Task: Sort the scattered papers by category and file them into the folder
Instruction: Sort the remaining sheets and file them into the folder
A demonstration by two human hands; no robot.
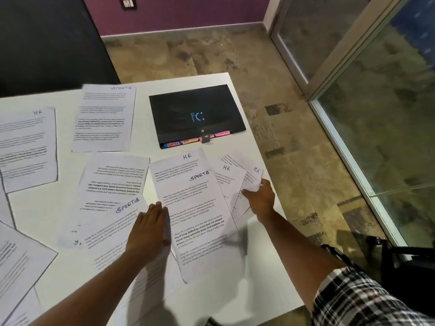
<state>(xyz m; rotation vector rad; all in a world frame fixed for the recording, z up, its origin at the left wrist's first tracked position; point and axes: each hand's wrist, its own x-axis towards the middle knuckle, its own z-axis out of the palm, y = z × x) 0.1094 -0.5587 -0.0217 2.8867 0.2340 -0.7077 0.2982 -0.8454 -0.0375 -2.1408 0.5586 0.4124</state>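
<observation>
My right hand [259, 198] pinches the HR sheet [253, 177] at its near corner, by the table's right edge, fanned over other HR sheets [226, 177]. My left hand [148, 228] lies flat, fingers together, pressing the SPORTS sheet [197, 217] w/ its edge. Best move, I think: keep left pinning so the thin paper doesn't slide, lift HR ones by corners, square edges. Paper's limp, smooth, creases easily. Folder [195, 114] sits shut beyond, black, matte, coloured tabs [186, 142] along its near edge, on white table [235, 297].
</observation>
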